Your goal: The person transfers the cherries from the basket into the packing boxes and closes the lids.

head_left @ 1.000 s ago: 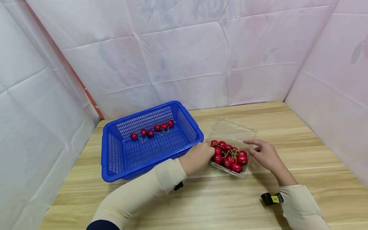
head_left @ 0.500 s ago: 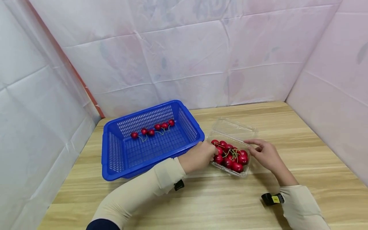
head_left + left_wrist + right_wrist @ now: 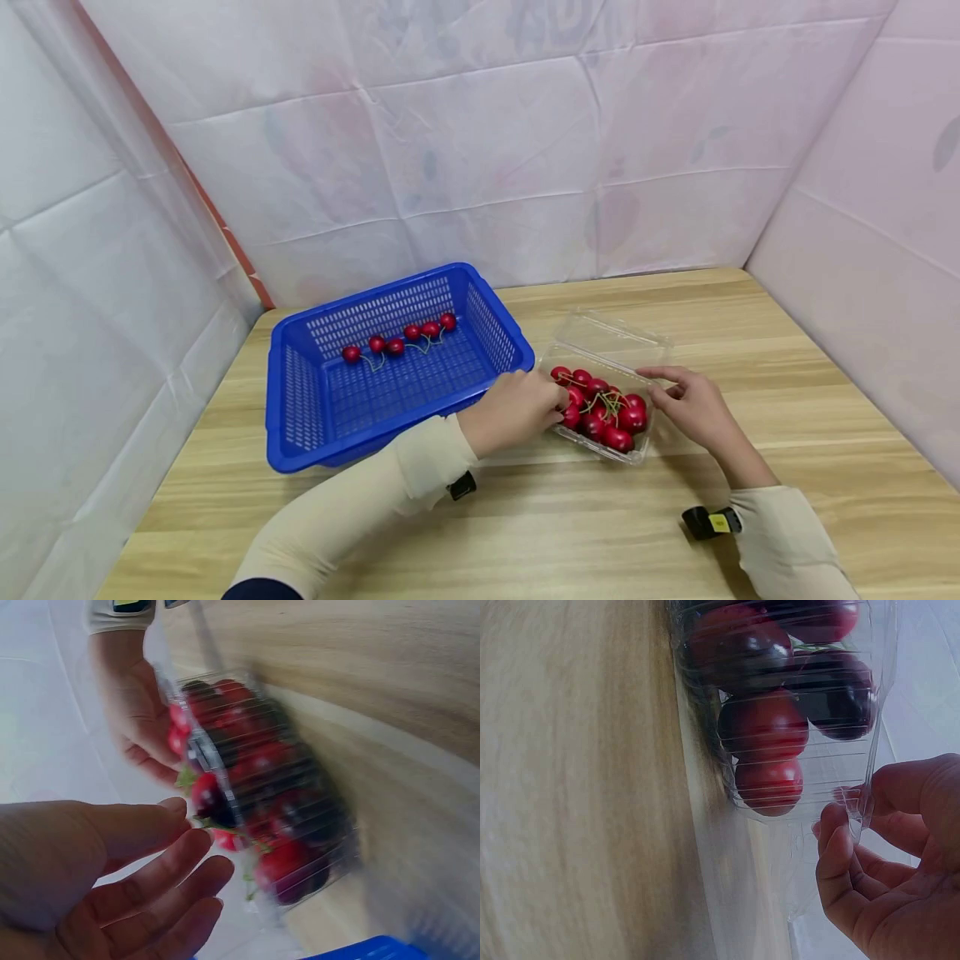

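Observation:
A clear plastic clamshell box (image 3: 600,454) of red cherries (image 3: 618,439) stands on the table with its lid (image 3: 611,337) folded back. My right hand (image 3: 693,404) pinches the box's rim at the right end, thumb and fingers on either side of the plastic in the right wrist view. At the opposite end, my left hand (image 3: 517,412) reaches in among the cherries. In the left wrist view, its curled thumb and index finger come close to a green stem (image 3: 206,821); blur hides whether they grip it.
To the left stands a blue slotted basket (image 3: 397,425), with several stemmed cherries (image 3: 395,347) lined along its far side. The wood table (image 3: 570,533) meets hung white sheets (image 3: 480,150) at the back and sides.
My left hand shifts slightly at the left end of the box, among the cherries. The right hand stays at the rim, and the basket's cherries lie as before.

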### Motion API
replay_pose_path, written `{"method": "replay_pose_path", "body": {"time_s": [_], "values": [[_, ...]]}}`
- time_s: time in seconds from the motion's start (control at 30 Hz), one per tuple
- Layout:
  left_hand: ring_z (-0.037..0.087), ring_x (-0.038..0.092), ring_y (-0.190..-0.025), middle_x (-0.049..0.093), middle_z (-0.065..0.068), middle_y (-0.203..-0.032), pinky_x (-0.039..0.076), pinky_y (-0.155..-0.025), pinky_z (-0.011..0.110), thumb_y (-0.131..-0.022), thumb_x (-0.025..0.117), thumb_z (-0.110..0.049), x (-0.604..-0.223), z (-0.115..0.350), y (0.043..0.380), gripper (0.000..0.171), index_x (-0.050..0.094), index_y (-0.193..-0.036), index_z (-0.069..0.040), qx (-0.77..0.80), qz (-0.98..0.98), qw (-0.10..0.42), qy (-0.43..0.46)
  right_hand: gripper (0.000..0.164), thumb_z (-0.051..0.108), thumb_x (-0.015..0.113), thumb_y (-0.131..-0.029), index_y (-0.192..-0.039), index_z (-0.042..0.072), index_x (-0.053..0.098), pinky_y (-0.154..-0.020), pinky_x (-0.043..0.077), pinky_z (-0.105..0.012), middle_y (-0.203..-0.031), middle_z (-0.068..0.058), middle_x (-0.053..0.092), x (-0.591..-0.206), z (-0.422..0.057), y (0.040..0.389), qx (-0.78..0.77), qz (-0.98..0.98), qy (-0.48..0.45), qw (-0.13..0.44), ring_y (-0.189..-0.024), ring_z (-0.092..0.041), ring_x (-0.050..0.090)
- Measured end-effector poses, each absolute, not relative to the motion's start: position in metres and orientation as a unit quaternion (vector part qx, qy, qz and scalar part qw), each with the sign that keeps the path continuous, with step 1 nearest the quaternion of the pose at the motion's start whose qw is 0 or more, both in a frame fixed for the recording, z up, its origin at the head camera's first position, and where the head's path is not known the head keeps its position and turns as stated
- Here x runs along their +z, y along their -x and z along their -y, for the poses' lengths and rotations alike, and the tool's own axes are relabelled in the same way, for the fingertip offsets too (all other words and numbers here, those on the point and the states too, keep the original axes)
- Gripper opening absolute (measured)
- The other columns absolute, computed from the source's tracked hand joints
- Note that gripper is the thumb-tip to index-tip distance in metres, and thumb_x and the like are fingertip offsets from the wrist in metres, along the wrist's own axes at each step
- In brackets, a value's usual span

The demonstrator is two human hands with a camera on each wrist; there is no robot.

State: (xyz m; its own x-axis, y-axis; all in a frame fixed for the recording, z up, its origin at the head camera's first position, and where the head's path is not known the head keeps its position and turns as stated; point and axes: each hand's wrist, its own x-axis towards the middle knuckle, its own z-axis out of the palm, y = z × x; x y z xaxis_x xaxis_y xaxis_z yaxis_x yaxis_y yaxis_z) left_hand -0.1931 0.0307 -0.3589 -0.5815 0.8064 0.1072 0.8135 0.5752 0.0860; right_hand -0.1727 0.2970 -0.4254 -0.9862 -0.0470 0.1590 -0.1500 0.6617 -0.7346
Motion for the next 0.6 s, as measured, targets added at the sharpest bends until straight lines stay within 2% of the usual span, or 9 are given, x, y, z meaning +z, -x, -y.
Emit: {"method": "replay_pose_path", "body": {"time_s": [0.13, 0.23, 0.43, 0.6], "values": [[0.005, 0.036, -0.053, 0.045, -0.009, -0.062, 0.03, -0.043, 0.017, -0.092, 0.06, -0.014, -0.347, -0.028, 0.189, 0.022, 0.062, -0.071, -0.019, -0.055, 0.884, 0.053, 0.461, 0.029, 0.011, 0.056, -0.095, -0.121, 0.0, 0.062, -0.041, 0.032, -0.024, -0.065, -0.003, 0.053, -0.426, -0.297, 0.173, 0.406, 0.911, -0.048, 0.059, -0.045, -0.004, 0.035], [0.005, 0.034, -0.051, 0.041, -0.009, -0.059, 0.027, -0.042, 0.018, -0.092, 0.059, -0.015, -0.335, -0.023, 0.186, 0.024, 0.059, -0.068, -0.02, -0.047, 0.885, 0.065, 0.458, 0.029, 0.01, 0.056, -0.095, -0.121, 0.001, 0.062, -0.041, 0.032, -0.024, -0.067, -0.004, 0.054, -0.426, -0.297, 0.173, 0.404, 0.912, -0.047, 0.058, -0.046, -0.004, 0.036], [0.005, 0.044, -0.053, 0.052, -0.009, -0.065, 0.033, -0.041, 0.018, -0.092, 0.06, -0.019, -0.312, -0.006, 0.184, 0.018, 0.066, -0.075, -0.02, -0.032, 0.878, 0.116, 0.463, 0.029, 0.01, 0.056, -0.094, -0.121, 0.001, 0.062, -0.042, 0.033, -0.024, -0.076, -0.007, 0.058, -0.425, -0.297, 0.172, 0.405, 0.912, -0.048, 0.057, -0.047, -0.004, 0.037], [0.005, 0.05, -0.058, 0.059, -0.007, -0.073, 0.041, -0.045, 0.022, -0.092, 0.062, -0.022, -0.292, 0.011, 0.189, 0.013, 0.07, -0.083, -0.019, -0.05, 0.879, 0.155, 0.447, 0.029, 0.01, 0.056, -0.094, -0.121, 0.001, 0.062, -0.042, 0.032, -0.024, -0.074, -0.006, 0.055, -0.425, -0.297, 0.172, 0.402, 0.913, -0.048, 0.057, -0.046, -0.004, 0.036]]}}
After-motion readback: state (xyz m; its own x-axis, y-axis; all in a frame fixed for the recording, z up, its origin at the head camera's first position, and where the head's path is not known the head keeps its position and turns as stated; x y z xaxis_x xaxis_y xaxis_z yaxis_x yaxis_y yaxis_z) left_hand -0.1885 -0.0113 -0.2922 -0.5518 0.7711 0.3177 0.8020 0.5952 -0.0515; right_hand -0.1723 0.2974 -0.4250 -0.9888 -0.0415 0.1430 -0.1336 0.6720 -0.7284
